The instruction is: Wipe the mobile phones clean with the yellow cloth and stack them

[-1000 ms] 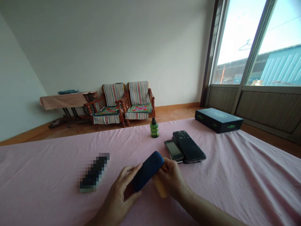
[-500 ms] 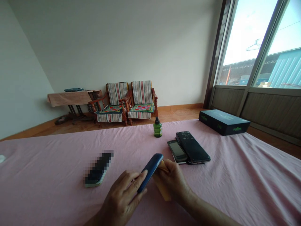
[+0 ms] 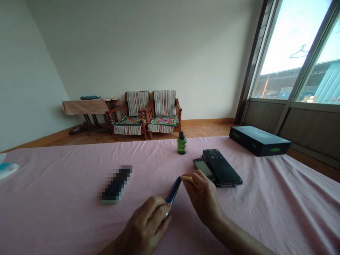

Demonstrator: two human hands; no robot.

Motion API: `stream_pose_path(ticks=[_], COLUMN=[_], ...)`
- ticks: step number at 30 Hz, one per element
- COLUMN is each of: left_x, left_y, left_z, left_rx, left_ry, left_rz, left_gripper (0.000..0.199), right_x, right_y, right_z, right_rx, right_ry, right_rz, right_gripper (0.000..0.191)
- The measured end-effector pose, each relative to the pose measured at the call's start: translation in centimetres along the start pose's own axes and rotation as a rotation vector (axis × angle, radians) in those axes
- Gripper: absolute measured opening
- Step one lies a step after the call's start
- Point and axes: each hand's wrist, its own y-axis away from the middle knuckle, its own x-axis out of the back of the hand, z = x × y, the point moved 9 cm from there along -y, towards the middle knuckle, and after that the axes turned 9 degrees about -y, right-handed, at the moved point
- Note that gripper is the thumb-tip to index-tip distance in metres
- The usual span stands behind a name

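Note:
Gripped between the thumb and fingers of my left hand (image 3: 147,219) is a dark blue phone (image 3: 173,190), tilted on its edge above the bed-like pink surface. My right hand (image 3: 204,194) is closed on a yellow cloth (image 3: 190,180), most of it hidden in the fingers. The cloth meets the phone's upper end. Just beyond my right hand lie a small phone with a grey screen (image 3: 203,167) and a larger black phone-like device (image 3: 222,168), partly overlapping. To the left, a dark, pixelated phone-shaped item (image 3: 116,186) rests flat.
A pink cloth (image 3: 66,187) covers the surface. A green bottle with a black top (image 3: 182,144) stands near the far edge. At the right is a black box (image 3: 259,141). A white and blue item (image 3: 7,170) shows at the left edge. Two wooden chairs (image 3: 164,109) stand beyond.
The phone has turned more edge-on and dropped slightly. My right hand has shifted a little right, and the cloth is bunched up instead of hanging down. The view has swung slightly left.

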Motion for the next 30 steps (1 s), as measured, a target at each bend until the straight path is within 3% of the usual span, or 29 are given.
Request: stream_pose_path(ticks=[8, 17, 24, 30], left_x=[-0.3, -0.2, -0.2, -0.2], left_y=[0.0, 0.3, 0.1, 0.3], left_z=[1.6, 0.2, 0.3, -0.2], left_rx=[-0.092, 0.008, -0.01, -0.001], left_ry=[-0.039, 0.03, 0.034, 0.066], left_rz=[-0.04, 0.008, 0.009, 0.045], left_gripper=[0.02, 0.014, 0.013, 0.013], right_x=[-0.5, -4.0, -1.8, -3.7], right_y=[-0.1, 2.8, 0.6, 2.4], right_z=[0.5, -2.9, -0.2, -2.9], right_rx=[0.061, 0.105, 0.068, 0.142], right_ry=[0.038, -0.072, 0.026, -0.052], right_rz=[-0.107, -0.295, -0.155, -0.255], right_gripper=[0.025, 0.035, 0.031, 0.039])
